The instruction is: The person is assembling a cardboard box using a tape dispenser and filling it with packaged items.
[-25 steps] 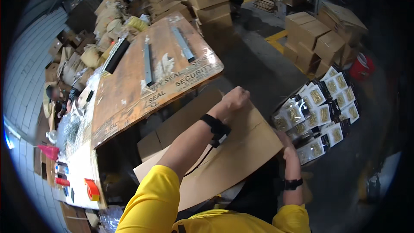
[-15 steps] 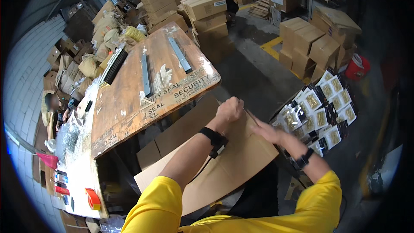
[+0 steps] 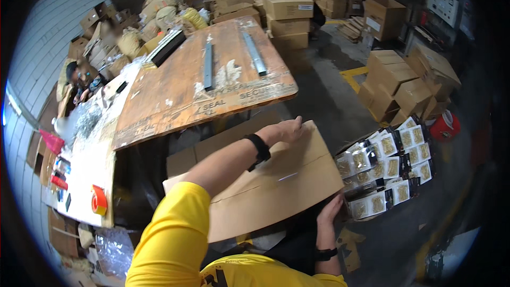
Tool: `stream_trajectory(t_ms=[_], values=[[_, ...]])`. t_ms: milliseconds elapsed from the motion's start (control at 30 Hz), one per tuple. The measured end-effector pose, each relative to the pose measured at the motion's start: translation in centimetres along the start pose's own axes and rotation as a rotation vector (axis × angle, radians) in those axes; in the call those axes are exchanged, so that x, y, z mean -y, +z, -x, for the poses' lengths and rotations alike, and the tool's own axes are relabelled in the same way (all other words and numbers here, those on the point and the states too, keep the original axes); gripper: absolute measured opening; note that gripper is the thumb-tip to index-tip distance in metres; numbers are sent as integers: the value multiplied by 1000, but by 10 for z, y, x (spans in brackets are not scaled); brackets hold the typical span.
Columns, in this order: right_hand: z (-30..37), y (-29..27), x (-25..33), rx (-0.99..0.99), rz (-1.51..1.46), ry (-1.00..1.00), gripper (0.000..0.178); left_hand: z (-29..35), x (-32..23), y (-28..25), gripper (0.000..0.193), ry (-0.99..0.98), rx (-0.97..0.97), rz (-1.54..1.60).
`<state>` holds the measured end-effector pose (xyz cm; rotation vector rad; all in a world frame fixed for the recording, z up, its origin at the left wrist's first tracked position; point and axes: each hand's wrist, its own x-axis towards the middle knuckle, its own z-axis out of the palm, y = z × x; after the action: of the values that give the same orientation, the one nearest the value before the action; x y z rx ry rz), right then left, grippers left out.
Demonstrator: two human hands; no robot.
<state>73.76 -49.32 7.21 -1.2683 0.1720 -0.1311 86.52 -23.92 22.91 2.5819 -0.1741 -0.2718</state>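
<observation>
A flattened-looking brown cardboard box is tilted in front of my body, its broad panel facing up toward me. My left hand is closed on the far edge of that panel near its top corner. Lower down, my right hand holds the near right corner from outside and beneath, its fingers partly hidden behind the cardboard. A pale streak crosses the middle of the panel, and a crease runs along it. Both wrists wear dark bands.
Ahead stands a worn wooden table with two metal strips and a long black brush. To the right, a carton holds several bagged packs of gold-coloured pieces. Stacked cartons and a red bucket stand beyond. An orange tape roll sits at left.
My right hand has moved from the far edge down to the near right corner of the cardboard box. My left hand stays at the far edge. The view has shifted.
</observation>
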Motion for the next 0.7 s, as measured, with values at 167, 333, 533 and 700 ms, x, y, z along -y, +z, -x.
stream_trajectory(t_ms=[167, 333, 533, 700], values=[[-50, -78, -7, 50, 45, 326, 43, 172, 7, -56, 58, 15, -131, 19], [-70, -28, 86, 261, 124, 283, 56, 348, 56, -28, 60, -626, -781, 1], [-28, -10, 122, 516, -80, 294, 45, 431, 60, 76, 43, -714, -1081, 841], [25, -102, 218, 685, -270, -81, 45, 478, -22, 65, 45, -511, -1206, 1193]])
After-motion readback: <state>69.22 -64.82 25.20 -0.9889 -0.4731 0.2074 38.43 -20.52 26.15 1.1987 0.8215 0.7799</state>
